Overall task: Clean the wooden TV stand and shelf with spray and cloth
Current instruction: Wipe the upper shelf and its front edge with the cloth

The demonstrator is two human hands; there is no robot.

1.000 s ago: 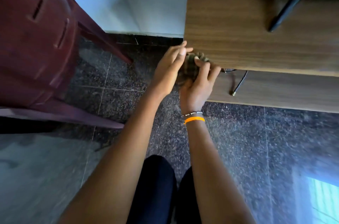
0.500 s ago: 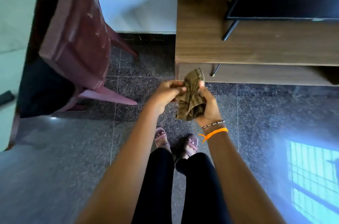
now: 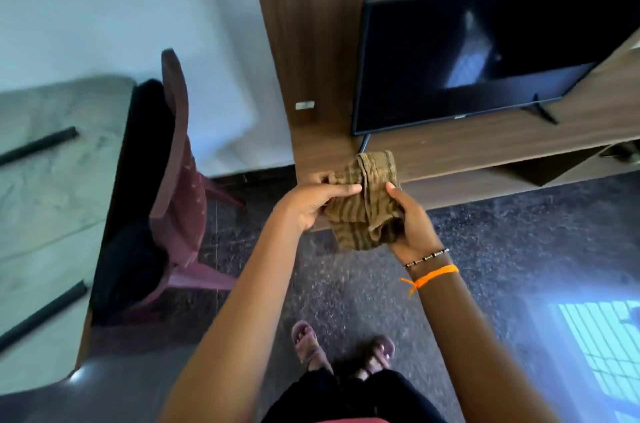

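A brown striped cloth [image 3: 363,204] is bunched up between both hands, in the air just in front of the wooden TV stand's [image 3: 485,145] left front corner. My left hand [image 3: 311,199] pinches the cloth's left edge with thumb and fingers. From below and to the right, my right hand [image 3: 410,222] grips it, fingers curled round the bundle. A black TV [image 3: 485,52] stands on the stand's top, against a wooden back panel [image 3: 311,24]. No spray bottle is in view.
A maroon plastic chair [image 3: 180,180] stands left of the stand, next to a table with a pale top [image 3: 52,180]. The floor is dark speckled stone [image 3: 519,249]. My feet in sandals [image 3: 343,350] are below the hands. A lower shelf opening [image 3: 554,170] shows at the right.
I have risen from a low crouch at the stand's corner; the view now takes in the TV. Both hands lifted the cloth off the stand's edge and hold it in the air.
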